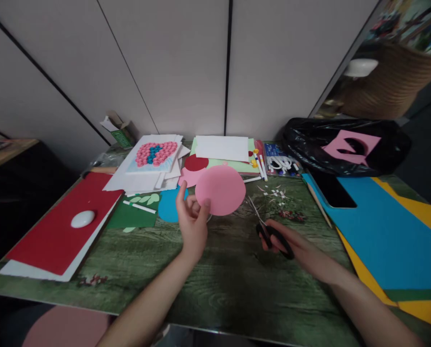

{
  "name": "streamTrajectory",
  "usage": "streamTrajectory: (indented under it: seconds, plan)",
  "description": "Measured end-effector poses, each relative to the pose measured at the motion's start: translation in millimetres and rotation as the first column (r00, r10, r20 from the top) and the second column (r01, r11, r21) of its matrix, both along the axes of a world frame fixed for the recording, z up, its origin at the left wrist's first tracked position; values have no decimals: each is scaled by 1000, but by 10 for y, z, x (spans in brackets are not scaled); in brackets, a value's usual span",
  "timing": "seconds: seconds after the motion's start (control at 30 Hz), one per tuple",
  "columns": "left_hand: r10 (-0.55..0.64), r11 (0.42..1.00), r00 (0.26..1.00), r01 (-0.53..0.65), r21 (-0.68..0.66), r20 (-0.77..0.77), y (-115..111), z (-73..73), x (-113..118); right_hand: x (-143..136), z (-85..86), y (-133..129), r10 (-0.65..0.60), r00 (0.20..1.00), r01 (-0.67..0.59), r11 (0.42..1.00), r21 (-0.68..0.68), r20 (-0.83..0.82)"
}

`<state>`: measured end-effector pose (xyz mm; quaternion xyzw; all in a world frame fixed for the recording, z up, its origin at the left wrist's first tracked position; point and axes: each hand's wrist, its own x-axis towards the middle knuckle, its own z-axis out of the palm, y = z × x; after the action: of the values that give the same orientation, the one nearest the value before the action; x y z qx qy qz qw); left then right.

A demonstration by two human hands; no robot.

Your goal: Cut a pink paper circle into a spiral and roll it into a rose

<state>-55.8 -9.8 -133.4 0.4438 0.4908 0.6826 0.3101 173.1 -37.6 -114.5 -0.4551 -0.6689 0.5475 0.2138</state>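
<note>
A round piece of pink paper (222,190) is pinched by its lower left edge in my left hand (193,224), above the middle of the table. My right hand (282,238) grips black-handled scissors (264,229), their blades slightly apart and pointing up and left. The blades are close to the paper's right edge but do not appear to touch it. Behind my left hand lie a blue paper circle (168,206), a dark red circle (196,163) and another pink piece (191,177), partly covered.
Red sheets (63,217) with a white oval object (83,219) lie left. A pink-and-blue craft picture (155,156) rests on papers. Right are blue sheets (385,236), a phone (333,189), a pencil (319,205) and a black bag (302,144) with a cut pink scrap (352,146).
</note>
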Motion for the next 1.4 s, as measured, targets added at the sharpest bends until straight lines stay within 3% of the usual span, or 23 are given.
streamTrajectory:
  seconds: [0.2,0.33,0.6,0.97,1.23,1.4]
  plan:
    - [44,999,981,-43,13,-190,-104,-18,15,-72,24,-83,-36,998,36,999,10,-57]
    - [-26,995,935,57,77,-355,-178,21,26,-75,63,-107,-59,996,60,998,16,-63]
    - [-75,997,937,79,-1,-343,-197,54,68,-66,138,-44,-59,998,59,997,39,-10]
    - [19,1000,961,-15,17,-277,-96,87,-13,-93,219,-52,-14,1000,14,1000,6,22]
    - [36,999,942,-33,13,-334,-141,59,46,-230,145,-126,0,1000,0,998,-63,-5]
    - [27,1000,914,-20,21,-405,-184,68,94,-267,62,-119,-104,991,101,994,-44,-84]
